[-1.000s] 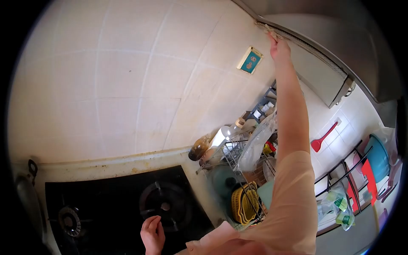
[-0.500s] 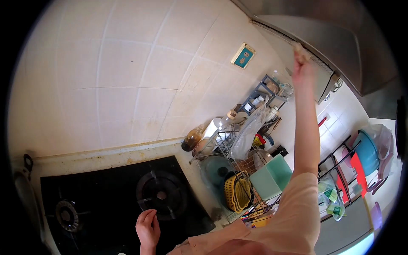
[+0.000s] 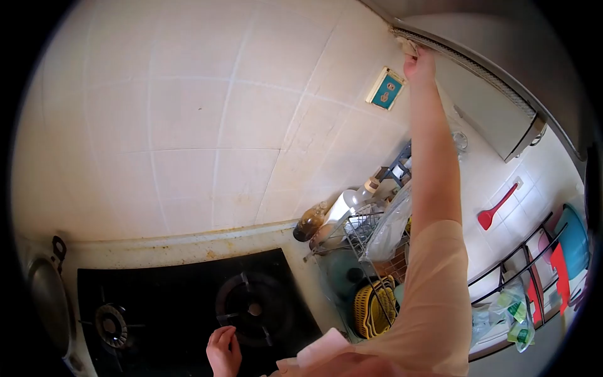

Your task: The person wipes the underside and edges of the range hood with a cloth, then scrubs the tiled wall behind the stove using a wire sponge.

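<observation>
My right hand (image 3: 419, 63) is stretched up high, closed round a crumpled beige cloth (image 3: 407, 46). It presses the cloth against the lower edge of the range hood (image 3: 502, 38), near the corner by the tiled wall. Below that hand is a wall socket plate (image 3: 385, 88) with a teal cover. My left hand (image 3: 224, 350) hovers low over the front of the black gas stove (image 3: 182, 301), fingers curled in and nothing visible in them. The right burner (image 3: 254, 309) lies just beyond it.
A wire dish rack (image 3: 370, 235) with yellow baskets (image 3: 375, 308) stands right of the stove, beside a brown bottle (image 3: 310, 223). A pan (image 3: 49, 305) sits at the left edge. A red spatula (image 3: 496, 210) hangs on the far wall, above a black rack (image 3: 509, 276).
My right hand has moved left along the hood edge with the cloth, towards the wall. The view has shifted, so the stove and rack sit lower and further right. My left hand stays curled.
</observation>
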`<state>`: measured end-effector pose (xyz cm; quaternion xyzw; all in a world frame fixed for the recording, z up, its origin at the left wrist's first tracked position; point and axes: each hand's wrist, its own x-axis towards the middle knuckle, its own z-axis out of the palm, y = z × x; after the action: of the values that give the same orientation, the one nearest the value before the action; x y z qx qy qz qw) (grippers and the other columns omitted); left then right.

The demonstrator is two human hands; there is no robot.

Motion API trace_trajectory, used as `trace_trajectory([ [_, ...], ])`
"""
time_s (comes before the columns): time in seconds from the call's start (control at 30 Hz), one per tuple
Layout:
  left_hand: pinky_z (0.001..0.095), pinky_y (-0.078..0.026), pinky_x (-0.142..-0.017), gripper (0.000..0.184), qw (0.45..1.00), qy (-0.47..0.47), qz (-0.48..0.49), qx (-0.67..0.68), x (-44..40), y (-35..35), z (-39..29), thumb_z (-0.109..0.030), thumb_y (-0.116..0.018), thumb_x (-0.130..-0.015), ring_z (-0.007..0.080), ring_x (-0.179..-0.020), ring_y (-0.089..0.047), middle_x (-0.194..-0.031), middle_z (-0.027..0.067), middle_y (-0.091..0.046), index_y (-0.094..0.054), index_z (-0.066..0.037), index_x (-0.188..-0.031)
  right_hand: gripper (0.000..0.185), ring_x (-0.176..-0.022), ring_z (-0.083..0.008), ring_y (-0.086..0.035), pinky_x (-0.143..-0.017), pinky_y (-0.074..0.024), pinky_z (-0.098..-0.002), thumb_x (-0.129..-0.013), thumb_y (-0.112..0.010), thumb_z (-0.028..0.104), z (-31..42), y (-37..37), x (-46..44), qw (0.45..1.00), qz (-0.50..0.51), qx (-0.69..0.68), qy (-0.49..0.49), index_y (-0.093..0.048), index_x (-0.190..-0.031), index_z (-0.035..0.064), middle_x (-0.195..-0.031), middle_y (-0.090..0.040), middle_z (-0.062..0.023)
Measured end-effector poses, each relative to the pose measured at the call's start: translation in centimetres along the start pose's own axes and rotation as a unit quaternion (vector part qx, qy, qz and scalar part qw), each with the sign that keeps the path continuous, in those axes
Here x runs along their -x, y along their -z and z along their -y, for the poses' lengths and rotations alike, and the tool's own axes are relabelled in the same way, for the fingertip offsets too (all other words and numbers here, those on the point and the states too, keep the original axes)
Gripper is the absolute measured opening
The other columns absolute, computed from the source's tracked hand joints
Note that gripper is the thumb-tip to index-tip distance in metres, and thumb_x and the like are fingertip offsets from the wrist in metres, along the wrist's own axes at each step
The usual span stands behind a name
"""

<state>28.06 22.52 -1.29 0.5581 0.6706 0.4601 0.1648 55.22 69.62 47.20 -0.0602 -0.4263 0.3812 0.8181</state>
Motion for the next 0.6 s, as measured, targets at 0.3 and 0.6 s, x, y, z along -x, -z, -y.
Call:
trace_trajectory([
  [0.3,0.034,-0.051,-0.068,0.013,0.997,-0.058,0.025,0.034,0.2,-0.4,-1.3,0.005,-0.06,-0.075,0.0292,-0.08,-0.062,-0.091,0.0145,-0.063,-0.064,0.002,-0.086,0.021,-0.101,-0.0306,-0.055,-0.092,-0.0468,-0.0369,-0.089,-0.041,-0.002,5.4,1.3,2.5,0.99,0.079,0.106,-0.051,-0.046,-0.109,-0.0061,-0.11,-0.053,-0.0187],
  [0.6,0.0333,-0.051,-0.067,0.012,0.996,-0.066,0.048,0.037,1.6,2.0,-2.8,0.007,-0.061,-0.074,0.0288,-0.08,-0.062,-0.091,0.0152,-0.063,-0.064,0.003,-0.085,0.02,-0.107,-0.0265,-0.053,-0.095,-0.0429,-0.0349,-0.091,-0.038,0.002,16.1,3.1,10.5,0.986,0.065,0.145,0.054,-0.049,-0.107,-0.005,-0.112,-0.054,-0.0173],
])
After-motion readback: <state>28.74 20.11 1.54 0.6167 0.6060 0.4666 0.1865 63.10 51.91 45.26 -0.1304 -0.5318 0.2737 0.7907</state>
